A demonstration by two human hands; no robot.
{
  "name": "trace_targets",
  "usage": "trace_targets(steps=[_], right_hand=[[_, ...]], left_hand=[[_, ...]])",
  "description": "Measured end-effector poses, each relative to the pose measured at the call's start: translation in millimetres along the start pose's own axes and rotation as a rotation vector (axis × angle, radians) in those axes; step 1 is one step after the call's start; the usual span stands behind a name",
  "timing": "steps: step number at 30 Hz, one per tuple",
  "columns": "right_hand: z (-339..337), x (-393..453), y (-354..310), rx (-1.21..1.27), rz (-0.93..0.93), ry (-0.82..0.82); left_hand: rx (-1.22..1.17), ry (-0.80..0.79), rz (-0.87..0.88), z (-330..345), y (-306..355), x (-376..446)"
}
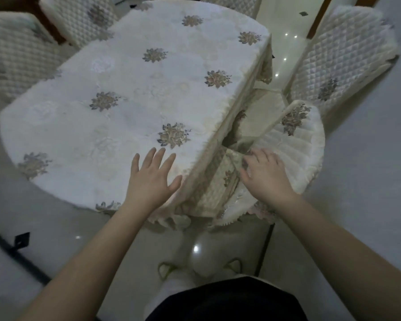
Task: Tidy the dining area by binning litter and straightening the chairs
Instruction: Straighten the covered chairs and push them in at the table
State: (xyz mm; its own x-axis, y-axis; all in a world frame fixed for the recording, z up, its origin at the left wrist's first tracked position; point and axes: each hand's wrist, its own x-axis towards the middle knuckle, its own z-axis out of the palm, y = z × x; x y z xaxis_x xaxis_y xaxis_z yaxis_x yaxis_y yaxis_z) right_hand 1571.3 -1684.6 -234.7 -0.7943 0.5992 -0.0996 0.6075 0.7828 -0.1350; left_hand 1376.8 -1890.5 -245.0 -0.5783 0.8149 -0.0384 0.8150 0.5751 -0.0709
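A dining table (116, 107) under a cream cloth with embroidered flowers fills the middle of the head view. My left hand (152, 178) lies flat on its near right corner, fingers spread, holding nothing. A chair with a quilted cream cover (294, 144) stands pushed against the table's right side. My right hand (265, 173) rests on the top of that chair's backrest, fingers curled over the cover's edge. No litter shows on the tabletop.
A second quilted chair (340, 59) stands at the right, apart from the table. Two more chairs (12, 54) (79, 17) stand at the far left corner. Glossy pale floor tiles (368, 181) surround the table. My feet in white shoes (202, 267) are below.
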Motion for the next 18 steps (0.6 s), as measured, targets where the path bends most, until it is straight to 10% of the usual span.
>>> trace_targets(steps=[18], right_hand=[[-11, -14, -355, -0.004, -0.561, -0.026]], left_hand=[[-0.185, -0.059, -0.456, -47, -242, -193]])
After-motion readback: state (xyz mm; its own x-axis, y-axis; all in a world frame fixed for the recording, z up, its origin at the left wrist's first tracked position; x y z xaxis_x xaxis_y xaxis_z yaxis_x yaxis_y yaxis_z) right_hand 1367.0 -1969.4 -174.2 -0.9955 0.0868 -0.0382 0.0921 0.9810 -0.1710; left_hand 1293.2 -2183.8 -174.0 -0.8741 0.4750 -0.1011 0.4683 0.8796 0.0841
